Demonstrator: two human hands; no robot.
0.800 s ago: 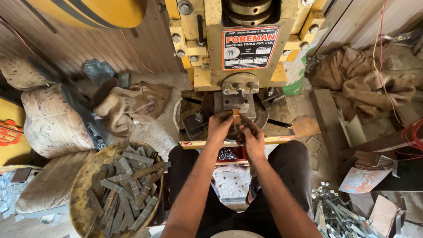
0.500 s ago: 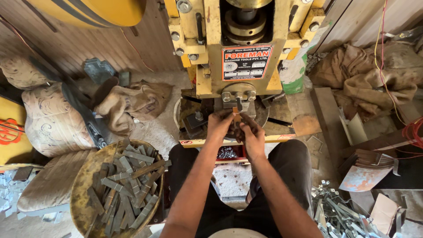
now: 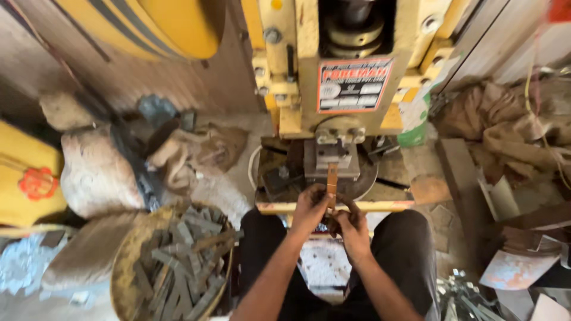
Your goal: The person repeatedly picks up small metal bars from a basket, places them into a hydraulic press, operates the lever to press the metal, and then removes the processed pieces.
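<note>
I sit in front of a yellow press machine point(image 3: 351, 65). A narrow rusty metal strip point(image 3: 332, 178) is gripped by both hands at its near end, and its far end reaches under the grey die block point(image 3: 332, 157). My left hand point(image 3: 310, 208) is closed around the strip's left side. Pinching the same strip from the right and slightly nearer to me is my right hand point(image 3: 352, 224). Both hands rest just above the yellow front edge of the press bed point(image 3: 279, 208).
A round basket point(image 3: 128, 279) at lower left holds several grey metal strips point(image 3: 184, 261). Stuffed sacks point(image 3: 95, 172) lie to the left. Cloth and scrap metal point(image 3: 511, 148) crowd the right. More metal pieces point(image 3: 464, 297) lie at lower right.
Both hands have drawn back toward me from the die, and the strip now shows between them and the block. The view has tilted, so the press fills more of the frame.
</note>
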